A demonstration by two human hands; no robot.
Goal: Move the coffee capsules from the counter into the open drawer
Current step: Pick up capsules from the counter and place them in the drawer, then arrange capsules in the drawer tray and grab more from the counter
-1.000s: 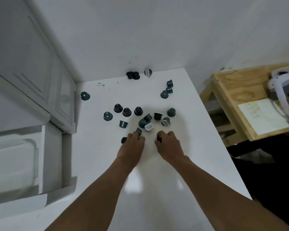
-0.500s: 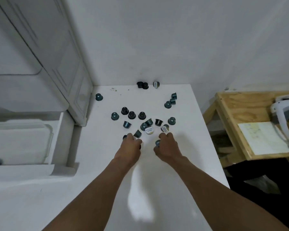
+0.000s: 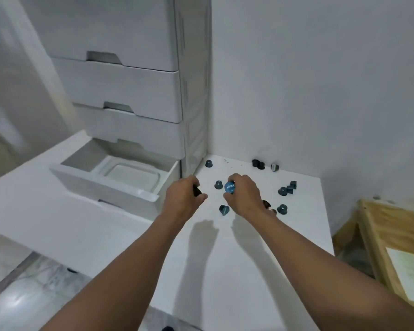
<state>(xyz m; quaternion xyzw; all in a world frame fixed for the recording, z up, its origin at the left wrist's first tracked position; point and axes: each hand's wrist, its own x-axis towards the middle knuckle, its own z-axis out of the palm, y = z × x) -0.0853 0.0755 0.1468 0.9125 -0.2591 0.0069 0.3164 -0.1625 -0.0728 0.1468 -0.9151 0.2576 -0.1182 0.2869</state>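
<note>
Several dark teal coffee capsules lie scattered on the white counter [image 3: 225,254]. My left hand [image 3: 182,201] is lifted above the counter and closed around a dark capsule [image 3: 197,191], just right of the open drawer [image 3: 110,185]. My right hand [image 3: 244,198] is closed on a capsule with a blue foil lid [image 3: 229,187] facing me. Loose capsules lie by the hands, one [image 3: 218,185] between them and one [image 3: 223,209] under my right wrist. The drawer holds a white tray [image 3: 129,174]; no capsules show in it.
A white drawer tower [image 3: 139,91] with shut drawers stands above the open one, against the wall. More capsules sit at the back of the counter [image 3: 258,163] and right [image 3: 287,188]. A plywood table [image 3: 397,237] with a paper sheet stands right of the counter.
Both hands have closed on capsules, lifted off the counter and shifted left toward the drawer. The view has swung up and left, bringing the drawer tower into sight.
</note>
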